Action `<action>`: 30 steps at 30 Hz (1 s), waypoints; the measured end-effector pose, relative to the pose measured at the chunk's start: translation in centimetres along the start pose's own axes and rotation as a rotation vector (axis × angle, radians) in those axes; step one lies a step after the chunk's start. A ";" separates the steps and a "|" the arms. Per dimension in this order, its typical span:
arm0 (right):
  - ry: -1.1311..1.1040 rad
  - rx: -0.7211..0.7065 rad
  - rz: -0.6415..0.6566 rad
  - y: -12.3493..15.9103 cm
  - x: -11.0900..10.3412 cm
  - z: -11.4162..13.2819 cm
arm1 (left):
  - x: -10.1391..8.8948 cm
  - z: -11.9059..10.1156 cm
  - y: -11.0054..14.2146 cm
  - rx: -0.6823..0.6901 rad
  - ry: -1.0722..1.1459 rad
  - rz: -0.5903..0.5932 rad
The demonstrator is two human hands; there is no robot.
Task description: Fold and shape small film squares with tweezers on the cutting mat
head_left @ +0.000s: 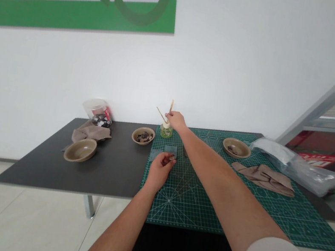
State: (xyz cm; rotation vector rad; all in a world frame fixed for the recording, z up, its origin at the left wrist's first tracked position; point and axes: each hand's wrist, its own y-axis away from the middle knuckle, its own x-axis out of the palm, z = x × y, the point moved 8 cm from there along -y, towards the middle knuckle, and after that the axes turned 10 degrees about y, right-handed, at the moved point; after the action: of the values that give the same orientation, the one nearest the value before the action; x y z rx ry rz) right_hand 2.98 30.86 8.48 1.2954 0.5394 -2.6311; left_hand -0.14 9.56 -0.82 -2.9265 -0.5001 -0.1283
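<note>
My right hand (175, 120) is closed around a thin pale wooden stick (171, 105), above a small glass jar (166, 132) with greenish contents and a white neck. A second thin stick (161, 113) leans out of the jar to the left. Lower down, my left hand (160, 168) pinches a small brownish piece (171, 158), too small to make out fully. Just beyond its fingers, grey-blue flat squares (170, 149) lie on the green cutting mat (185, 206). A brown bowl (143, 136) of dark and tan chips stands left of the jar.
At the right are another bowl (236, 148) with a few pieces, a crumpled brown cloth (265, 178) and clear plastic wrapping (290, 162). On the left of the dark table (107, 175) stand a bowl (80, 150), a cloth (90, 131) and a clear tub (98, 111). The wall rises behind.
</note>
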 end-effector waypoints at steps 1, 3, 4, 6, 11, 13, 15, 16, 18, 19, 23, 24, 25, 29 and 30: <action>0.003 -0.002 -0.032 0.1 -0.6 0.0 | -0.2 0.0 -0.1 0.001 0.008 -0.013; 0.005 -0.019 -0.112 0.4 -1.9 0.1 | -0.2 0.0 -0.2 -0.008 0.053 -0.022; 0.007 -0.042 -0.160 0.6 -2.6 0.3 | -0.2 0.0 -0.2 -0.017 0.083 -0.024; 0.009 -0.113 -0.265 1.2 -3.9 0.6 | -0.2 0.0 -0.2 -0.040 0.145 -0.036; -0.113 -0.177 -0.374 2.3 -5.3 0.3 | -0.3 0.3 0.1 -0.129 0.199 -0.076; -0.177 -0.171 -0.317 2.2 -4.9 -0.1 | -0.4 0.5 0.1 -0.167 0.198 -0.089; -0.233 -0.157 -0.272 2.1 -4.6 -0.4 | -0.4 0.6 0.2 -0.182 0.194 -0.098; -0.256 -0.145 -0.261 2.1 -4.5 -0.6 | -0.4 0.6 0.2 -0.179 0.195 -0.100; -0.286 -0.132 -0.244 2.2 -4.5 -0.8 | -0.4 0.5 0.2 -0.160 0.208 -0.096; -0.299 -0.134 -0.235 2.2 -4.6 -0.8 | -0.4 0.4 0.2 -0.148 0.224 -0.094; -0.477 -0.103 -0.253 2.8 -5.5 -1.3 | -0.4 0.3 0.2 -0.151 0.296 -0.097; -0.552 -0.077 -0.270 3.1 -5.9 -1.6 | -0.4 0.3 0.2 -0.158 0.303 -0.098; -0.627 -0.048 -0.285 3.4 -6.2 -2.1 | -0.4 0.3 0.2 -0.164 0.305 -0.097; -0.868 0.044 -0.271 5.7 -7.0 -4.1 | -0.4 0.2 0.2 -0.165 0.288 -0.090; -0.898 0.049 -0.250 6.7 -7.1 -4.7 | -0.4 0.2 0.2 -0.164 0.287 -0.086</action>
State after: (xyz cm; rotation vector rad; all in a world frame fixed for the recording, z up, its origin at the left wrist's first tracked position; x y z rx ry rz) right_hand 12.75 26.34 9.78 -0.0433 0.4862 -3.0362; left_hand -0.45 9.27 -1.06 -2.9694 -0.5930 -0.6181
